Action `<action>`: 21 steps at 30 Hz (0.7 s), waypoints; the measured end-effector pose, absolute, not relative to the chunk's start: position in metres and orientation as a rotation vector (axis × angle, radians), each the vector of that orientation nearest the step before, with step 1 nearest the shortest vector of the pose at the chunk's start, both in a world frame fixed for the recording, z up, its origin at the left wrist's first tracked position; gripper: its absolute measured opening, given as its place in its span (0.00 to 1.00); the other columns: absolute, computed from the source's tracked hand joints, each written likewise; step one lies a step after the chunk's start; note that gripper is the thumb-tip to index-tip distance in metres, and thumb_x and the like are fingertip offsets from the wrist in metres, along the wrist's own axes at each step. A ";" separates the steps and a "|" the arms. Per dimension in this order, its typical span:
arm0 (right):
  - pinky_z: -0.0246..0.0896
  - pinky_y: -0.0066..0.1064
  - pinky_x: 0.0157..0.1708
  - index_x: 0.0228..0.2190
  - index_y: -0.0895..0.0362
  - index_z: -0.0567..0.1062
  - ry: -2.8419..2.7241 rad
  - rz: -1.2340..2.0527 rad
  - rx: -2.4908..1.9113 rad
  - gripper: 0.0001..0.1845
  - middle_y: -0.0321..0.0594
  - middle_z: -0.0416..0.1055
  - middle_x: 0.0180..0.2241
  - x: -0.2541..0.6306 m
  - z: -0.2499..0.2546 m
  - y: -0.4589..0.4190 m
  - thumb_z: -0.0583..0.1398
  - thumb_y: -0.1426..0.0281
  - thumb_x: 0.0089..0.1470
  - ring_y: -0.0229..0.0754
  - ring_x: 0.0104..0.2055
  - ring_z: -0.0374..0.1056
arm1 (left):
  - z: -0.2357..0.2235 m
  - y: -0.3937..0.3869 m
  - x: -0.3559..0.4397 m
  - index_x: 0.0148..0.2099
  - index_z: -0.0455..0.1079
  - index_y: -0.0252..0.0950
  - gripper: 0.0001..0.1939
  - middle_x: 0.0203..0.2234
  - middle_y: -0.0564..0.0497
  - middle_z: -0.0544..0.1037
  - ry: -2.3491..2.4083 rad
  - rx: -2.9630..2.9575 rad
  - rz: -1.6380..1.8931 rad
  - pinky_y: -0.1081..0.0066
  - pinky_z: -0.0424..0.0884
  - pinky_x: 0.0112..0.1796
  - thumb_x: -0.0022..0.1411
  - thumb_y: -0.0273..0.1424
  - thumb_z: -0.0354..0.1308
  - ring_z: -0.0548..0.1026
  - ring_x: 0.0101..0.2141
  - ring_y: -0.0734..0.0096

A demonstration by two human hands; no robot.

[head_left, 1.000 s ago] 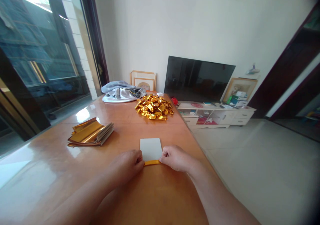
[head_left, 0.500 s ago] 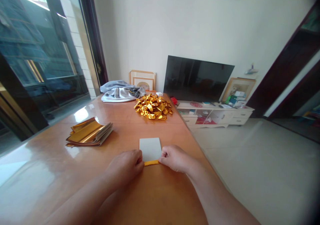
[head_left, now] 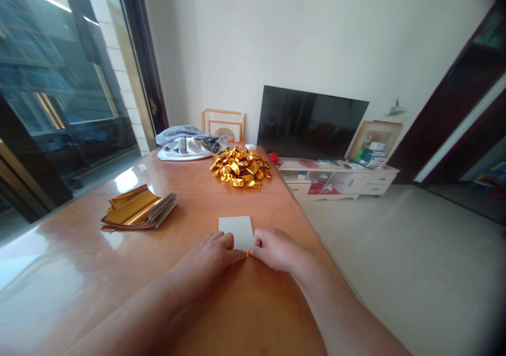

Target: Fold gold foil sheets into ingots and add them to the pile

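A small sheet of paper [head_left: 236, 228], white side up with a gold fold along its near edge, lies on the wooden table [head_left: 190, 198] in front of me. My left hand [head_left: 211, 257] rests on that near edge, fingers laid over the fold and pressed together. My right hand [head_left: 275, 248] pinches the fold's right end. Only a sliver of gold shows between the two hands.
A stack of gold foil sheets [head_left: 138, 212] lies to the left. A heap of folded gold pieces [head_left: 240, 167] sits farther back, with a grey cloth [head_left: 188, 144] and picture frames [head_left: 223, 125] behind it. The table's right edge drops to the tiled floor; a TV [head_left: 310, 124] stands beyond.
My left hand has slid right along the gold fold and now covers most of it. The right hand stays at the fold's right end.
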State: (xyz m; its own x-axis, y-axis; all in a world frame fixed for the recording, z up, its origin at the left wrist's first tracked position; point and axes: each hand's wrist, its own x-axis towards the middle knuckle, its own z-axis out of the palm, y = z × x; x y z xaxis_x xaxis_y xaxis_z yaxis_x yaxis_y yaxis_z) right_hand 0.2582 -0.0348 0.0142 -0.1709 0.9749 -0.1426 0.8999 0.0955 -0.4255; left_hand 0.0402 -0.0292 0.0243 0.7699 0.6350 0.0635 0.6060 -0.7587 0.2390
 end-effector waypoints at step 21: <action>0.57 0.34 0.34 0.47 0.51 0.78 -2.667 0.438 -1.783 0.18 0.47 0.79 0.39 0.242 0.063 -0.086 0.53 0.66 0.61 0.50 0.38 0.74 | 0.027 -0.029 0.040 0.49 0.77 0.47 0.14 0.33 0.47 0.71 0.925 2.926 0.147 0.64 0.59 0.38 0.68 0.33 0.51 0.68 0.34 0.63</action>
State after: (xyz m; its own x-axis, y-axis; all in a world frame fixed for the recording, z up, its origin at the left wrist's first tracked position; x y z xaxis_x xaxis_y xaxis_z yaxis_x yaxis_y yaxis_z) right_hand 0.2425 -0.0863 0.0629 -0.3901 0.8922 -0.2277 0.9181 0.3583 -0.1692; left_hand 0.0400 -0.0287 0.0273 0.8144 0.5760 0.0701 0.5694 -0.8166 0.0946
